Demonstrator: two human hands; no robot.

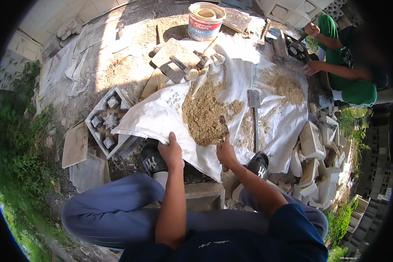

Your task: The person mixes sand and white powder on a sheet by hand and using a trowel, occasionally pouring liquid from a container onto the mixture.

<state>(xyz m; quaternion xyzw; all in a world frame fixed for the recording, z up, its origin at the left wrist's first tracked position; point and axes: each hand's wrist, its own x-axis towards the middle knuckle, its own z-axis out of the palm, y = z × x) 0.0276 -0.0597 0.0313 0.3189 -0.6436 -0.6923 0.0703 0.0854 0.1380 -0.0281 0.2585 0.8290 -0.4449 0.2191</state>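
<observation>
A pile of damp brown sand (pixel 203 111) lies on a spread white woven sack (pixel 146 114) in front of me. My left hand (pixel 171 153) is closed on the sack's near edge, thumb on top and the other fingers mostly hidden. In my right hand (pixel 225 153) is a small trowel (pixel 223 124), its dirty blade pointing away from me at the right side of the pile. A flat-bladed metal tool (pixel 254 105) with a long handle lies on the sack, right of the trowel. More sand (pixel 288 89) is spread farther right.
A patterned mould (pixel 108 118) sits at the left beside flat slabs (pixel 76 144). Broken pale blocks (pixel 314 144) are heaped at the right. A paint bucket (pixel 205 24) and several hand tools (pixel 179 63) stand or lie beyond. A co-worker (pixel 349 65) crouches at the far right, holding a tool.
</observation>
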